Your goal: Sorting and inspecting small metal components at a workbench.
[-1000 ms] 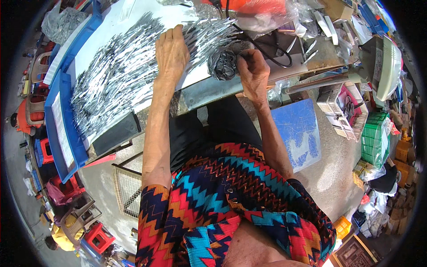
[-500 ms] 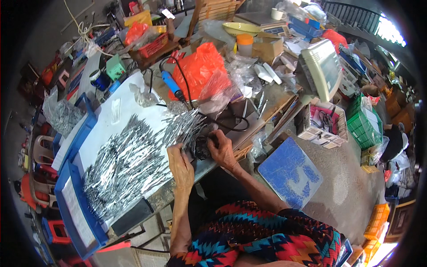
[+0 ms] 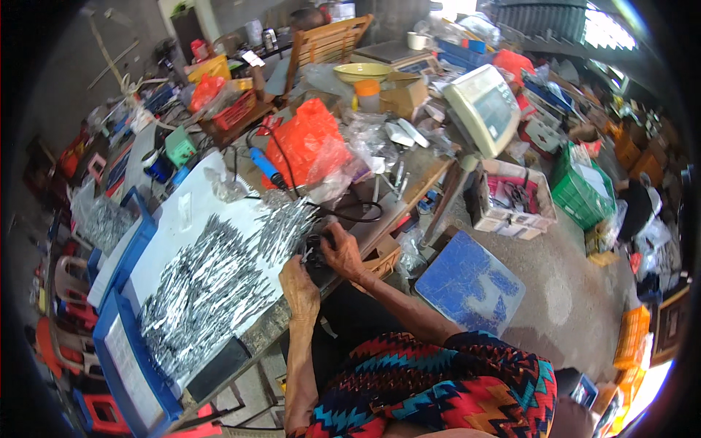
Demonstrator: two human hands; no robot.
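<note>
Both hands meet at a small dark object [image 3: 315, 252] near the table's front edge; its kind is hard to make out. My left hand [image 3: 299, 283] is closed at its near left side, fingertips partly hidden. From the right, my right hand [image 3: 341, 250] has thumb and fingers pinched together over it, and whatever they grip is too small to name. Just left of the hands, a broad heap of thin silvery metal strips [image 3: 204, 292] covers much of a white sheet [image 3: 171, 212]. A smaller bunch of strips [image 3: 287, 230] points toward the dark object.
A blue-handled tool [image 3: 267, 168] with a black cable lies beside a red plastic bag [image 3: 310, 139]. Blue trays [image 3: 120, 350] line the table's left edge. A scale display [image 3: 482, 109] rises above a blue platform [image 3: 473, 283]; crates [image 3: 584, 186] stand on the floor at right.
The whole view has shifted, showing more of the background. My left hand has come closer to the dark object, its fingers more curled. My right hand stays at it.
</note>
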